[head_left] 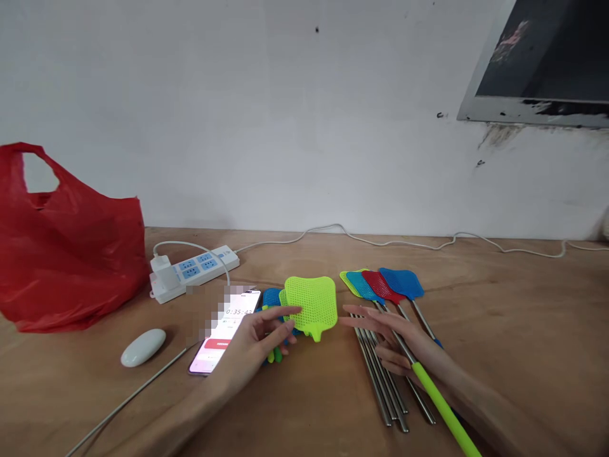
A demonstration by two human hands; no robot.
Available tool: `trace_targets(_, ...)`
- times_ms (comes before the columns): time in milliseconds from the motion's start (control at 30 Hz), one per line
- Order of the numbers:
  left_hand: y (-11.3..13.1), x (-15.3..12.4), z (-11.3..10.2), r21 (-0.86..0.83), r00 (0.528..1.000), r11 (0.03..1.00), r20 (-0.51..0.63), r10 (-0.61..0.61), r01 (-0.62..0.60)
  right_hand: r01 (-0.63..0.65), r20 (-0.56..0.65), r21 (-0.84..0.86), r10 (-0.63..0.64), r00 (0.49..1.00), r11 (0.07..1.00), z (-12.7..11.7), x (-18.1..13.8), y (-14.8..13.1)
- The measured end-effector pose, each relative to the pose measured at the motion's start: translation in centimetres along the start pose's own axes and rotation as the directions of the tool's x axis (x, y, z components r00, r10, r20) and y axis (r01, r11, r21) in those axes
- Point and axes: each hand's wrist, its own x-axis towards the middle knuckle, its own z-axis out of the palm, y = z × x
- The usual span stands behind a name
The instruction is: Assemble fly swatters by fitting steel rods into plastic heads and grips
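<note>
My left hand has its index finger and thumb at the left edge of a yellow-green fly swatter head, pinching it. A short stub points down from this head, with no rod on it. More heads, one of them blue, lie partly hidden behind that hand. My right hand has its fingers stretched towards the head's right edge. A metal rod with a green handle runs through this hand, between its fingers. Bare metal rods lie on the table beneath it.
Fly swatters with blue, red and other heads lie fanned beyond my right hand. To the left are a phone, a white mouse, a power strip and a red bag. A cable follows the wall.
</note>
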Motion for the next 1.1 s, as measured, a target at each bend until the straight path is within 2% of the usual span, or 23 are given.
trace_targets(167,-0.5,0.5,-1.1,0.291,0.97,0.953,-0.199,0.141,-0.079,0.029,-0.093,0.024,-0.027,0.995,0.999,-0.6,0.1,-0.4)
trace_targets(300,-0.3,0.4,-1.2,0.547,0.954,0.828,-0.167,0.251,-0.123,0.032,-0.088,0.052,-0.027,0.996,0.998,-0.6,0.3,-0.2)
trace_targets(433,0.1,0.4,-1.2,0.723,0.953,0.681,-0.11,0.284,-0.12,0.029,-0.061,0.09,-0.023,0.998,0.996,-0.8,0.6,0.2)
trace_targets(500,0.2,0.4,-1.3,0.773,0.952,0.623,-0.087,0.292,-0.12,0.064,-0.084,0.101,-0.056,0.995,0.993,-0.7,0.7,0.3)
trace_targets(667,0.3,0.0,-1.1,0.8,0.948,0.573,-0.02,0.318,-0.176,0.244,-0.273,0.164,-0.194,0.942,0.956,0.1,0.4,0.0)
trace_targets(767,0.1,-0.5,-0.7,0.781,0.941,0.574,0.05,0.336,-0.246,0.278,-0.344,0.142,-0.216,0.914,0.95,0.5,0.2,-0.1)
trace_targets(867,-0.1,-0.8,-0.3,0.784,0.93,0.542,0.117,0.349,-0.302,0.244,-0.324,0.111,-0.197,0.925,0.963,0.7,0.1,0.0)
trace_targets(967,-0.2,-0.8,-0.3,0.794,0.917,0.515,0.128,0.378,-0.323,0.224,-0.266,0.13,-0.183,0.946,0.966,0.9,0.1,0.1)
trace_targets(1100,0.2,-0.9,-0.3,0.732,0.91,0.575,0.15,0.386,-0.364,0.237,-0.221,0.134,-0.204,0.954,0.962,1.1,0.2,0.4)
